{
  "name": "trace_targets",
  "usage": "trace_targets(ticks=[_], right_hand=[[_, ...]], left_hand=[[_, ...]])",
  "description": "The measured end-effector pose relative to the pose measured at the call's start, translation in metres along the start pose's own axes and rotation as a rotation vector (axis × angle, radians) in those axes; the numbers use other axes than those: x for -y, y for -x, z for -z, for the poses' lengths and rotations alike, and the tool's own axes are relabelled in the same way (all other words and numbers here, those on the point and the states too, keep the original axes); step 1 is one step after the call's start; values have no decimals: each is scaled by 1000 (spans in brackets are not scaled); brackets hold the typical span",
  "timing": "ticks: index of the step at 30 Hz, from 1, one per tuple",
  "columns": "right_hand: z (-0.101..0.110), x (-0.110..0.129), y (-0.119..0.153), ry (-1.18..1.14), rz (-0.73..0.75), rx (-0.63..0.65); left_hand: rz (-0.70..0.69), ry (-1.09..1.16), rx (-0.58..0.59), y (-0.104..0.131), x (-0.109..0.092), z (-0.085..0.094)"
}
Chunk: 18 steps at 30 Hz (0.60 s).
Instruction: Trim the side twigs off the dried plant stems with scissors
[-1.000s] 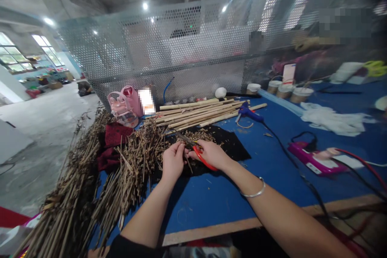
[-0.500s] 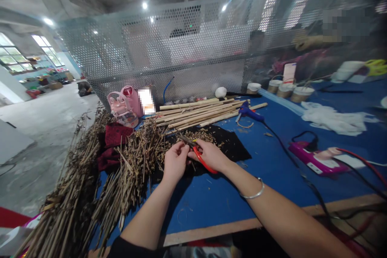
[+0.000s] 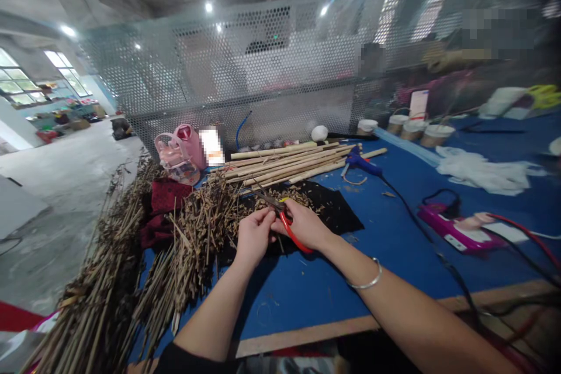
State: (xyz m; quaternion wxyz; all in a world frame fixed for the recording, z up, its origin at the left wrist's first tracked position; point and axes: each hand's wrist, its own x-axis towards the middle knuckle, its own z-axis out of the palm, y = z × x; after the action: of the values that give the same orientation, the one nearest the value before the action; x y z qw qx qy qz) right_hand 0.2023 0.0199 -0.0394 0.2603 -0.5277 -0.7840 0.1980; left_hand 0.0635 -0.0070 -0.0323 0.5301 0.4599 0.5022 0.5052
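Observation:
My right hand [image 3: 300,225] is wrapped round red-handled scissors [image 3: 289,232], whose dark blades point up and left. Close beside it, my left hand [image 3: 255,235] has its fingers pinched together near the blades; what they hold is too small to make out, though a thin stalk shows just below the hands. Beneath both hands lies a black cloth [image 3: 339,210] scattered with dry brown clippings [image 3: 307,196]. To the left is a heap of dried stalks [image 3: 193,234].
Pale sticks [image 3: 280,166] lie behind the cloth, with a blue glue gun [image 3: 362,162] at their right. A magenta power strip [image 3: 460,232] with cables is at the right. Pink bottles [image 3: 186,149] stand before the perforated screen [image 3: 263,82]. More stalks [image 3: 96,269] lean at the left edge.
A thin stalk now shows below my hands. The scissors' blades have shifted slightly, while both hands remain in nearly the same place.

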Motion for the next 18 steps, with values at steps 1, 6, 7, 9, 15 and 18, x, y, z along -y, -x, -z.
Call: trace_targets(ticks=[1,6,7,9,15,18], right_hand=[[1,0,0,10,-11,3],[5,-1,-1,88,-29,-11],[5,-1,-1,97,-33,-9],[5,-1,-2,102,-43,5],[4,-1,-3,167,-28,-4],[4,1,-2,176,35,-18]], left_hand=[[-10,-16,-9,0,1,1],[-34,-91,-62,-3,3,4],[-33,-100,-71,-3,3,4],[-25,-111,-90,-4,3,4],[-17,-96,-143,-4,2,4],[-47,-71,-132,-4,2,4]])
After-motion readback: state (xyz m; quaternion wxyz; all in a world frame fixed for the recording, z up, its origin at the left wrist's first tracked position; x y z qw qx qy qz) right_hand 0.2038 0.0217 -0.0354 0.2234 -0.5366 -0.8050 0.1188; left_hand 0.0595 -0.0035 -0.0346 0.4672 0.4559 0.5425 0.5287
